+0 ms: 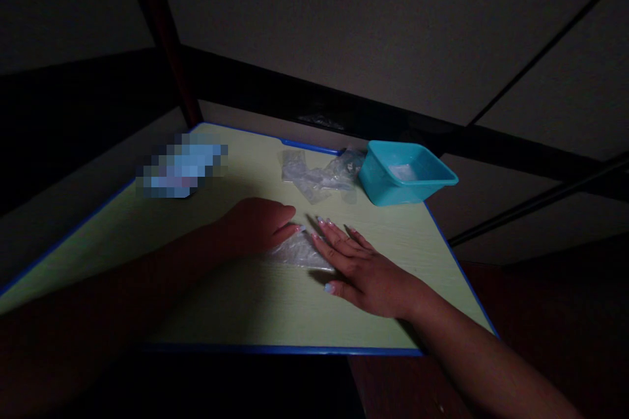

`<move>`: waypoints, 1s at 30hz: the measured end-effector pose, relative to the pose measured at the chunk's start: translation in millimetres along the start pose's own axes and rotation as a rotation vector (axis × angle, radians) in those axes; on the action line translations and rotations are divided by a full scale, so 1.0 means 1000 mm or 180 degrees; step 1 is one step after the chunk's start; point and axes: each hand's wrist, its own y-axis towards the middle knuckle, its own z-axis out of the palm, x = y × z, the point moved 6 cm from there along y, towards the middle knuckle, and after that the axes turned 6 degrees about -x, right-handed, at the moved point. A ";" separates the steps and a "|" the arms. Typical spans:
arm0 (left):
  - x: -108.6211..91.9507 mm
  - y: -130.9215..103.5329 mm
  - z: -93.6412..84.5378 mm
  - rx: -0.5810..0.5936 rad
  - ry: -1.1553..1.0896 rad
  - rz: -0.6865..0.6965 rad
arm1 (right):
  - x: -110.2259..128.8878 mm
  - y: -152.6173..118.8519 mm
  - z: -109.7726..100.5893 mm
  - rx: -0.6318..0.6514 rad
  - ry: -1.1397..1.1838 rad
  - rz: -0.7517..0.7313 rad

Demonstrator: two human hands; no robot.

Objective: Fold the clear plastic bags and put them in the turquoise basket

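1. Right hand (373, 278): nearer the viewer; fingers apart, tips at the right end of a clear plastic bag (299, 254).
2. Left hand (255, 226): slightly farther off, at the bag's left end; thumb and fingers close, clamping cannot be told.
3. Bag: flat on the table (221, 314), between the hands, long axis roughly left to right.
4. Beyond: crumpled clear packets (319, 180), a teal bin (405, 194) just beside them; far left, a pixelated blue item (189, 167).
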 end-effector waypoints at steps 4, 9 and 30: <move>-0.006 -0.002 -0.001 -0.0092 -0.0150 0.0291 | -0.002 -0.002 0.004 0.0185 0.0036 -0.0041; -0.016 -0.006 0.010 0.0147 -0.0436 0.0730 | -0.004 0.000 -0.010 -0.0298 0.0117 -0.0124; -0.030 -0.010 0.011 0.0030 -0.0746 0.1033 | -0.031 0.025 -0.013 -0.1200 0.0230 0.0980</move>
